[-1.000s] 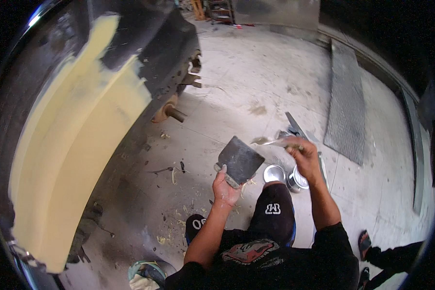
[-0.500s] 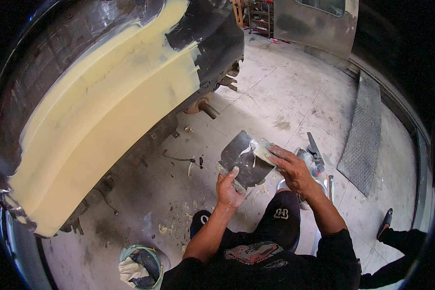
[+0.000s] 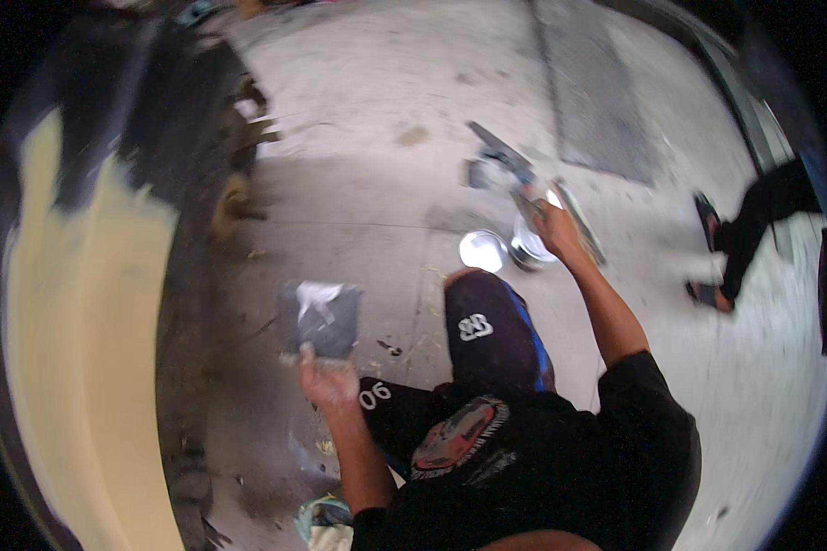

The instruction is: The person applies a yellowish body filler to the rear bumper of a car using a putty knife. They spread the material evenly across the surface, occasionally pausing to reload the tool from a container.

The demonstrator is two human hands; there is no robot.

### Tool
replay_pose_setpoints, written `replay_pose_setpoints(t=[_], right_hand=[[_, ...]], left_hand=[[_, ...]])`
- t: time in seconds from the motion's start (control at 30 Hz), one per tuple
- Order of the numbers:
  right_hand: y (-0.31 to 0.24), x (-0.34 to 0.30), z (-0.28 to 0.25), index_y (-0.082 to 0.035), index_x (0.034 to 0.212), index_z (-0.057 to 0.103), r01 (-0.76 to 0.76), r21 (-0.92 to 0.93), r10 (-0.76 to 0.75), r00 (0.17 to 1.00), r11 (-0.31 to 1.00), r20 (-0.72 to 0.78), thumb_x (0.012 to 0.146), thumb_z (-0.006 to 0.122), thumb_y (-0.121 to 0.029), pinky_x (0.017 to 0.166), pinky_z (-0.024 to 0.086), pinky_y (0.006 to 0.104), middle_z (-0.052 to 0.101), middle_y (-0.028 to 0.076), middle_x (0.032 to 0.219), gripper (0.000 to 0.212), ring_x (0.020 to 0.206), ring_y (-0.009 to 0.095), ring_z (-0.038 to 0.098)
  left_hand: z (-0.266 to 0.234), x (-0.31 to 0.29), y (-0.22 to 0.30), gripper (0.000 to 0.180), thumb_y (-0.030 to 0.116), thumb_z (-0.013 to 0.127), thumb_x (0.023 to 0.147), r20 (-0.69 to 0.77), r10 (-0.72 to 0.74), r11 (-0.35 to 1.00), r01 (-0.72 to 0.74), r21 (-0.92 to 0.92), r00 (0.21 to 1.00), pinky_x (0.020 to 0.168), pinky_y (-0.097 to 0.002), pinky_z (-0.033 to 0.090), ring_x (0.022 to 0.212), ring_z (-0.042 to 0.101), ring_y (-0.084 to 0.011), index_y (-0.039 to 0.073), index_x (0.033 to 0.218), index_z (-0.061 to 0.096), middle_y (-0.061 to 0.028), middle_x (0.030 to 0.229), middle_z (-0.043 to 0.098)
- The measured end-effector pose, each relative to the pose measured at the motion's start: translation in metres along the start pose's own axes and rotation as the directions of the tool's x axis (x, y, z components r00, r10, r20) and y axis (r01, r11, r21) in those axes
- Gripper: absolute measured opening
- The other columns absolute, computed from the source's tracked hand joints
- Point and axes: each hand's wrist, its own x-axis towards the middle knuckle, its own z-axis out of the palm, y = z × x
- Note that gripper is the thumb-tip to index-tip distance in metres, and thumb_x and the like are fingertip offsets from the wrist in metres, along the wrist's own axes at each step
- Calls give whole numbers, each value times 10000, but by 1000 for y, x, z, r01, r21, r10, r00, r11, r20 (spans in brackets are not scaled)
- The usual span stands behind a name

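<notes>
My left hand (image 3: 331, 381) grips the near edge of a dark, square putty board (image 3: 333, 321), thumb on top. A white smear of putty lies on the board's far part. Out to the right, my right hand (image 3: 558, 228) is closed on a flat putty spreader (image 3: 526, 208), blurred by motion. This hand is above an open metal can (image 3: 529, 250), partly hiding its mouth. Beside the can lies a round, shiny lid (image 3: 482, 251).
A vehicle body panel (image 3: 83, 321) coated in pale yellow filler fills the left side. Beyond the can lie a dark flat tool (image 3: 498, 145) and a long strip (image 3: 581, 220). A textured mat (image 3: 606, 110) is farther off. Another person's legs (image 3: 753, 230) are at right; a bucket (image 3: 317, 519) is below.
My view has swung right. The right hand has left the board and moved out over the can. The left hand still holds the board, now farther left in view.
</notes>
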Motion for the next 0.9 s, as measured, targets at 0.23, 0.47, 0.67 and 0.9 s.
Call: replay_pose_setpoints(t=[0.23,0.47,0.67,0.9], right_hand=[[98,8,51,-72,1093,590,-372,-189,398,909,909,123,829,525,-190,767,510,479,643,241,949,297,889,392,635],[95,62,54,-9,1045,621,-425,-217,468,855,879,222,817,499,-152,793,515,463,645,229,1009,295,937,378,637],[110,52,99,-1,1028,641,-435,-236,492,813,869,313,819,498,-145,825,509,458,631,252,1043,291,971,370,633],[112,48,116,-5,1042,638,-541,-141,557,776,829,296,830,487,-157,840,503,463,625,232,1086,301,996,378,622]], left_hand=[[-15,12,-25,433,265,484,928,-117,-45,981,66,182,992,809,-481,509,1059,574,-313,43,1296,433,-143,1219,551],[0,15,-29,439,248,483,928,-135,-43,972,73,223,990,842,-520,507,1076,567,-333,18,1296,423,-166,1223,542],[3,19,-33,437,247,494,929,-111,-34,966,61,251,993,871,-507,493,1081,565,-322,19,1295,422,-158,1233,542],[6,17,-30,423,232,502,929,-113,-28,949,62,309,993,883,-477,488,1078,568,-312,11,1282,427,-157,1220,554]])
